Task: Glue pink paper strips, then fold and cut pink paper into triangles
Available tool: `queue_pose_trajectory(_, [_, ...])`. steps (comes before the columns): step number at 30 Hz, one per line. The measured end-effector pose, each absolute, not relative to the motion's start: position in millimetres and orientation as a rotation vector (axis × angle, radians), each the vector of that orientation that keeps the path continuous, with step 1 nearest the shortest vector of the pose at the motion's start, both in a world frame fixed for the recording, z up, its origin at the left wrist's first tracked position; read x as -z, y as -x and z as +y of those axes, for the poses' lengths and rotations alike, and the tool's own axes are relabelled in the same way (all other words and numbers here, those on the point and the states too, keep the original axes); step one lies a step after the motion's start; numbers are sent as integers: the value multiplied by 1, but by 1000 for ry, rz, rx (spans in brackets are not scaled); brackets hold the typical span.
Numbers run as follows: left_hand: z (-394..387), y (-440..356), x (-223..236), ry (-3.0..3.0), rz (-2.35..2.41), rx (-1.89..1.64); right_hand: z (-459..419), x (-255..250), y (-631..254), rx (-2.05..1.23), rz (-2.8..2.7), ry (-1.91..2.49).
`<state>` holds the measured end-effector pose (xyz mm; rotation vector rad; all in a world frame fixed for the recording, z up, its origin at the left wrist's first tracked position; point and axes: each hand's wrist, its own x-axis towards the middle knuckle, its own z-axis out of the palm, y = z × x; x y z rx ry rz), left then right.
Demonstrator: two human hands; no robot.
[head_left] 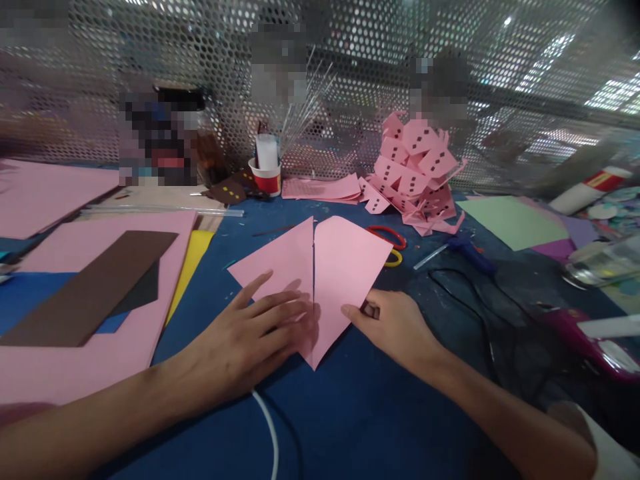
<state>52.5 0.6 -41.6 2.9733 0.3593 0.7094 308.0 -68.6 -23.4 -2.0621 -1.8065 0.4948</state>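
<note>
A folded sheet of pink paper (345,267) lies on the blue table in front of me. A straight dark line runs down its middle, between a pointed left half and a right half with a rounded top corner; its lowest point faces me. My left hand (270,320) rests on the left half, fingers spread and stretched out. My right hand (383,320) pinches the paper's lower right edge between thumb and curled fingers. Scissors (393,240) with red and yellow handles lie just behind the right corner, their blades hidden.
Cut pink pieces with dark squares (415,167) are heaped at the back. Beside them stands a paper cup (267,179). Pink sheets and a brown strip (95,287) lie left. On the right are a blue glue gun (470,253) with its cord and a magenta tool (595,343).
</note>
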Motion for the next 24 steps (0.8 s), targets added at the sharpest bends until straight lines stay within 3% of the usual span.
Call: queue_pose_trajectory(24, [0,-54,43,-2918,306,-703,-70,22,-306,-490,-1827,2073])
